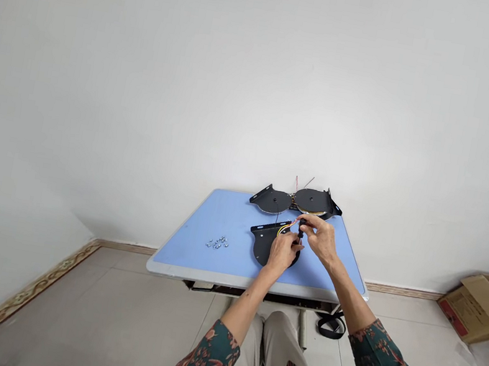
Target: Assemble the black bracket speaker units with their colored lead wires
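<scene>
A black metal plate (263,247) with a rounded edge and a raised, slotted flange lies on the blue table. My left hand (284,250) rests over its right part, fingers closed near the lower end of a screwdriver; what they pinch is hidden. Gripped in my right hand (320,237) is the screwdriver, its black handle (302,225) held upright above the plate. Yellow, white and red wires (284,228) curve up from behind my left hand. Left of the plate lies a loose group of small silver screws (217,242).
Two more black round plates with flanges, one at left (275,201) and one at right (312,201), lie at the table's back with thin wires rising. The blue table (191,230) stands by the wall. A cardboard box (478,306) is on the floor at right.
</scene>
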A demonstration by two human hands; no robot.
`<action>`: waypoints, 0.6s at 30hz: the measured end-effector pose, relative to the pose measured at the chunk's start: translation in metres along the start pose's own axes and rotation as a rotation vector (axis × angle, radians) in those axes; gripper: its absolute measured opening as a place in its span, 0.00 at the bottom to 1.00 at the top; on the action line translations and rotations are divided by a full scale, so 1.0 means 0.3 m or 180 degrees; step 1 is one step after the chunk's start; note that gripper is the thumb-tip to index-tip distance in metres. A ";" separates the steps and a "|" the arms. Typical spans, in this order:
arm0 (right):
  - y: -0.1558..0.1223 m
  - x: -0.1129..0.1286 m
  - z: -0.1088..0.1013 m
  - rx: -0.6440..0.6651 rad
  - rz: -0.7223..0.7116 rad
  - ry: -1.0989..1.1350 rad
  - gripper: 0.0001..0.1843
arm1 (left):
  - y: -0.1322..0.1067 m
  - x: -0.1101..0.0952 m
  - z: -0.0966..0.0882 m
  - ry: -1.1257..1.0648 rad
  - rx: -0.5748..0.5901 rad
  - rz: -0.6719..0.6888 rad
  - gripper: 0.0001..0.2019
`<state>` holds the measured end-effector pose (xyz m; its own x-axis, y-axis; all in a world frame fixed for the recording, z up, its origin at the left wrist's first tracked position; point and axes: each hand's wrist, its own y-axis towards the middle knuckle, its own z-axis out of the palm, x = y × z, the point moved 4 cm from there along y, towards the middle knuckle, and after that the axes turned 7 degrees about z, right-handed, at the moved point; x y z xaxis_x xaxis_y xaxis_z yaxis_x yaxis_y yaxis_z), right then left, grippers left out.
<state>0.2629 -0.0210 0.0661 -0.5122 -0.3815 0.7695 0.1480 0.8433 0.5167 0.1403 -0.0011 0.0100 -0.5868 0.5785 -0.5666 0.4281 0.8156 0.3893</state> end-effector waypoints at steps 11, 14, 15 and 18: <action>-0.032 0.041 0.005 -0.0399 -0.0240 -0.0216 0.08 | -0.003 -0.005 0.007 0.0289 0.0015 -0.0155 0.03; -0.021 0.033 0.000 -0.0290 -0.0215 -0.0201 0.10 | -0.004 -0.007 0.004 0.0249 0.0016 -0.0155 0.02; -0.016 0.028 -0.001 -0.0170 -0.0205 -0.0145 0.13 | -0.004 -0.008 0.003 0.0204 0.0007 -0.0126 0.01; -0.012 0.012 -0.004 0.0145 -0.0194 0.0068 0.19 | -0.004 -0.012 -0.001 0.0091 0.0010 -0.0024 0.03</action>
<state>0.2615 -0.0258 0.0676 -0.5009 -0.4402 0.7452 0.0784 0.8344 0.5456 0.1418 -0.0040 0.0117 -0.6095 0.5726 -0.5484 0.4258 0.8198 0.3828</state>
